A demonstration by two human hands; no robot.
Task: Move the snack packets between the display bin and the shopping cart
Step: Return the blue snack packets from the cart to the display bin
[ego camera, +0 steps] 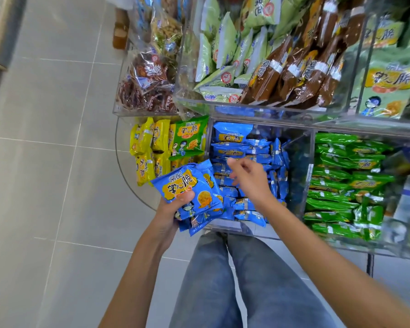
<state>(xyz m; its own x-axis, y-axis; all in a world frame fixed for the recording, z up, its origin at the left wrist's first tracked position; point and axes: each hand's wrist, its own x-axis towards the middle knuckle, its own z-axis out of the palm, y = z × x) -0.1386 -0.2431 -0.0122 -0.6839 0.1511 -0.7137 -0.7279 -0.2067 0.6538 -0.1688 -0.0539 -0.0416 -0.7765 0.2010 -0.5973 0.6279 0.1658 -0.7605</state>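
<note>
While hovering right hand (249,178) over display bin (232,227), fingers loosely apart, clamps fingers of left hand (171,214) on glossy blue snack packets (206,197), orange-labelled with cartoon child, at 9 o'clock.

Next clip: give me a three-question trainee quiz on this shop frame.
1. True or false: the left hand holds several blue packets.
2. The right hand is over the bin of which packets? A) yellow B) blue C) green
3. Fill in: the right hand holds ____.
Key: 1 true; 2 B; 3 nothing.
</note>
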